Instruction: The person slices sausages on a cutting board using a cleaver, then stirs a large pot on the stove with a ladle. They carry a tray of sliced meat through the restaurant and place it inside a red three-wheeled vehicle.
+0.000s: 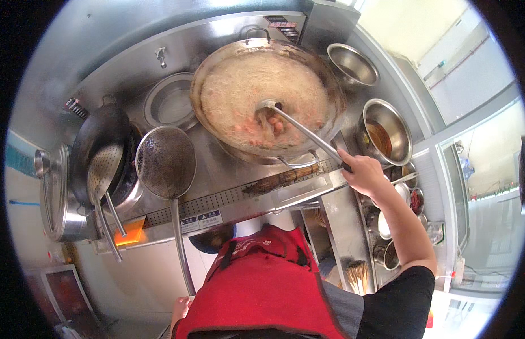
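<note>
My right hand (365, 173) is closed around the dark grip of a long-handled metal ladle (302, 128). The ladle's bowl end dips into foaming, bubbling liquid (254, 80) in a large two-handled wok (196, 111). Pinkish pieces of food (276, 126) show around the ladle, and foam hides much of the rest. Low at the left, my left hand (181, 307) is partly covered by the red apron (262, 284). It is close to the handle end of a round mesh strainer (165, 162); whether they touch cannot be made out.
Left stand a dark wok (95, 127), a perforated skimmer (105, 167) and a steel pot (71, 199). A metal basin (171, 101) sits behind the strainer. Two steel bowls (353, 65), one with brown liquid (379, 137), are at right. A bamboo brush (283, 179) lies along the stove's front edge.
</note>
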A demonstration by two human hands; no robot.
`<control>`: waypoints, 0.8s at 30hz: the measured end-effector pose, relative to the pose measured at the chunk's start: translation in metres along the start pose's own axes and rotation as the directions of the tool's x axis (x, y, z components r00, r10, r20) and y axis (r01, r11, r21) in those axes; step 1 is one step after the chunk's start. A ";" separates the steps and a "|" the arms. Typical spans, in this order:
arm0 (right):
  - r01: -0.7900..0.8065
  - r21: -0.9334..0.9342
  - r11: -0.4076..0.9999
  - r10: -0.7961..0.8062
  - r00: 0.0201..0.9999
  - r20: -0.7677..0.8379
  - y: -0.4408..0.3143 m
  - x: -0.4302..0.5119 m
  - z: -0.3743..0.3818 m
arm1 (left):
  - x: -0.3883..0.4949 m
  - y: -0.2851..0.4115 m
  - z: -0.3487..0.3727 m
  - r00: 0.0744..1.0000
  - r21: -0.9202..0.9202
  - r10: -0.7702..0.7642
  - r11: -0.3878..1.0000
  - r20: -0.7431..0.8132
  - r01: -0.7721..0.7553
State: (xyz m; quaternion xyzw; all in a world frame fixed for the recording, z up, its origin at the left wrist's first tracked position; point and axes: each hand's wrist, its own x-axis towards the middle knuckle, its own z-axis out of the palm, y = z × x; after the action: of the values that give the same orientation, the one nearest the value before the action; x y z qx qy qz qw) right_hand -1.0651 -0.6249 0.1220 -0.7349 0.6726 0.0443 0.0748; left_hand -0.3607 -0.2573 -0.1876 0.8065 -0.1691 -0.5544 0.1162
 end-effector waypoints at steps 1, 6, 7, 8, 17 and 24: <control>-0.026 0.008 1.000 0.026 0.999 0.035 0.003 0.010 0.005 | -0.005 -0.001 0.003 1.000 -0.009 -0.007 1.000 -0.005 0.007; -0.069 -0.027 0.997 0.068 0.998 -0.011 0.020 0.055 0.028 | -0.027 -0.012 0.019 0.999 -0.052 -0.033 0.998 -0.033 0.031; -0.083 -0.041 0.996 0.083 0.996 -0.018 0.023 0.060 0.031 | -0.030 -0.015 0.021 0.999 -0.059 -0.037 0.998 -0.038 0.035; -0.067 -0.015 0.998 0.066 0.995 -0.078 0.027 0.064 0.033 | -0.033 -0.017 0.024 0.998 -0.068 -0.042 0.997 -0.042 0.039; -0.441 0.610 0.658 0.288 0.896 0.337 0.023 0.005 0.006 | -0.043 -0.031 0.046 0.997 -0.108 -0.065 0.992 -0.039 0.060; -0.659 0.751 0.039 0.109 0.750 0.653 -0.012 -0.030 -0.042 | -0.041 -0.001 0.053 0.999 -0.109 -0.045 0.993 -0.027 0.042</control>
State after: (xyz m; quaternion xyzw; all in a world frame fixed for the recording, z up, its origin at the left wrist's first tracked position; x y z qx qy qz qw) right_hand -1.0571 -0.6018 0.1690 -0.2602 0.6794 -0.2158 0.6512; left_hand -0.4237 -0.2402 -0.1720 0.8106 -0.1194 -0.5533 0.1502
